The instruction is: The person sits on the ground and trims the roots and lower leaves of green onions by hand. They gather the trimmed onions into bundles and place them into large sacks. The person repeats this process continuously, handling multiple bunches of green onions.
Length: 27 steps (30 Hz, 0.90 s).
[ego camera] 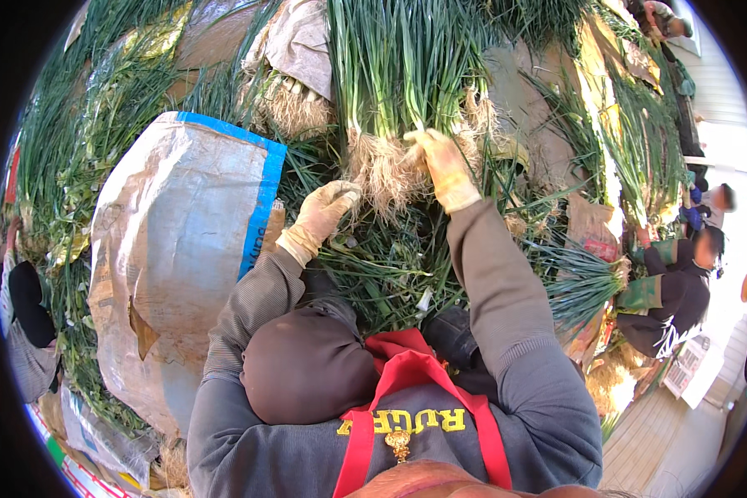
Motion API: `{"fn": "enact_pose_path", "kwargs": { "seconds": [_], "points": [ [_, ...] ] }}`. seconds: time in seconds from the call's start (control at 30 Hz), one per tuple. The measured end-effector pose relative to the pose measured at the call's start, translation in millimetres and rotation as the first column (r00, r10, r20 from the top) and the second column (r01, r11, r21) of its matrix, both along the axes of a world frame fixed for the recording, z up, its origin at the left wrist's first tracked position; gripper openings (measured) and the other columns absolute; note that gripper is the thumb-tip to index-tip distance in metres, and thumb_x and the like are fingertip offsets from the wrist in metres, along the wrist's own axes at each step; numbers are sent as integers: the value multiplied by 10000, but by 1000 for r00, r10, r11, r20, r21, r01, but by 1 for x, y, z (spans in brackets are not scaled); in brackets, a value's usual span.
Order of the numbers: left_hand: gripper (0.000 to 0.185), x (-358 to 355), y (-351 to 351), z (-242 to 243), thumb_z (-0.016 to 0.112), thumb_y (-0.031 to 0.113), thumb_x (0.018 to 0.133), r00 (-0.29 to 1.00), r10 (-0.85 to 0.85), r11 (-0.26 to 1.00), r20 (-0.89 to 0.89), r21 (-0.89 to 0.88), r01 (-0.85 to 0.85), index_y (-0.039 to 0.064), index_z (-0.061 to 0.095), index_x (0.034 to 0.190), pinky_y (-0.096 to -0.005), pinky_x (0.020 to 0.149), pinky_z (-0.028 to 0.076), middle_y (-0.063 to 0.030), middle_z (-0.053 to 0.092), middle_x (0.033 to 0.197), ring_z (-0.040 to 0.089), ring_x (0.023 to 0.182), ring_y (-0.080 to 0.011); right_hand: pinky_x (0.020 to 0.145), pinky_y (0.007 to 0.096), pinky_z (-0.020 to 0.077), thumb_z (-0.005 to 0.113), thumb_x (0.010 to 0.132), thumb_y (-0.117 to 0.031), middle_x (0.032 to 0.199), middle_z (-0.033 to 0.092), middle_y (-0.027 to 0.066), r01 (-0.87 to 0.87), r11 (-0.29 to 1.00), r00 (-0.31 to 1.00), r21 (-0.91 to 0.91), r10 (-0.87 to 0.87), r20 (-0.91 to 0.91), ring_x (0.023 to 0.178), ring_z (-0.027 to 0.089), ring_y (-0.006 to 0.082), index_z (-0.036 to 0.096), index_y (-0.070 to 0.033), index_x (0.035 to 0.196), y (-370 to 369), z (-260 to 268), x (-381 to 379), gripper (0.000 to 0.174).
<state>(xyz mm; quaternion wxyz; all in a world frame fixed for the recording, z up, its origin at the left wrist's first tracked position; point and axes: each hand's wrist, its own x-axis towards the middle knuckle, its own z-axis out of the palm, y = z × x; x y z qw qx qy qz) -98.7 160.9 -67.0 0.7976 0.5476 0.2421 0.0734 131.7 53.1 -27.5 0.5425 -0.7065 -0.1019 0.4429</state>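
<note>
A row of green onions (383, 93) lies before me, leaves pointing away and pale tangled roots (383, 171) towards me. My right hand (442, 165), in a pale yellow glove, has its fingers at the white base of a stalk, at the right side of the roots; whether they are closed on it is unclear. My left hand (324, 215), gloved alike, is at the lower left edge of the roots, thumb and fingers close together. Whether it pinches any root strands cannot be told. Loose green leaves (392, 274) lie below the roots, between my forearms.
A large woven sack (174, 236) with a blue edge stands at my left. Beyond it, cloth (302, 43) covers more rooted onions (292, 109). A bundle of green onions (582, 283) lies at right. Other people sit at the right (678, 286) and far left (28, 330).
</note>
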Motion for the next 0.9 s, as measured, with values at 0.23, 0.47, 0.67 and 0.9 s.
{"fn": "enact_pose_path", "kwargs": {
  "seconds": [0.23, 0.47, 0.67, 0.9],
  "points": [
    [267, 9, -28, 1, 541, 151, 908, 982, -174, 938, 71, -293, 187, 12, 595, 1130, -218, 756, 452, 3, 618, 934, 549, 803, -75, 523, 206, 415, 453, 970, -303, 717, 581, -11, 37, 982, 976, 183, 4, -218, 593, 520, 74, 640, -54, 960, -84, 7, -111, 312],
    [193, -18, -38, -4, 616, 208, 863, 871, -486, 873, 72, 92, 479, 36, 660, 938, -217, 575, 418, -3, 592, 769, 518, 670, -70, 543, 219, 392, 473, 971, -250, 640, 511, -31, -214, 976, 973, -43, 217, 76, 555, 443, 68, 616, -31, 959, -111, -14, -187, 262],
    [200, -30, -42, 14, 664, 235, 844, 867, -498, 791, -5, -413, 452, 53, 653, 926, -206, 551, 384, 19, 560, 720, 485, 603, -70, 715, 288, 474, 550, 926, -300, 780, 626, 100, -318, 929, 926, -191, 347, 146, 761, 582, 131, 611, 10, 1005, -121, 12, -194, 326],
    [177, -45, -45, 13, 601, 210, 901, 873, -470, 711, 130, -530, 462, 113, 624, 1047, -252, 690, 475, 36, 615, 891, 565, 772, -76, 476, 162, 385, 524, 943, -297, 753, 605, -26, 111, 991, 964, -70, -125, -233, 572, 511, 48, 633, -58, 1070, -69, 36, -150, 291]
  ]
}}
